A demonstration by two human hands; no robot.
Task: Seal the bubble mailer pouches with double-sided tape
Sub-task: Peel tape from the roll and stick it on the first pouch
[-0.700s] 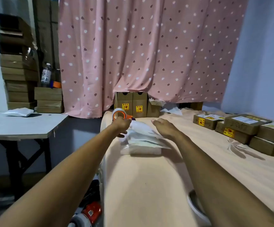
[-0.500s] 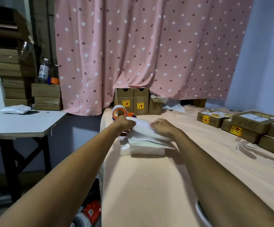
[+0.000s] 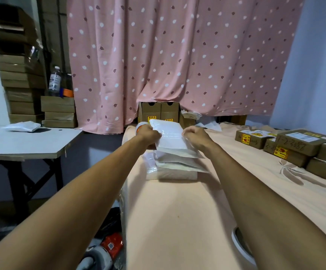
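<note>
Your left grip (image 3: pixel 150 134) and right grip (image 3: pixel 194 136) pinch the side edges of the top mailer pouch (image 3: pixel 169 136), its far end tilted up over the stack (image 3: pixel 175 166) on the peach-covered bed (image 3: pixel 177 211); the tape dispenser (image 3: pixel 139 127) sits just behind your left grip

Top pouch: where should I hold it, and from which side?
The top pouch is wide and thin, likely floppy, and it tilts up off the stack, so its side edges are free. Pinch the left and right edges, one hand coming in from each side, as the left hand and right hand do now.
</note>
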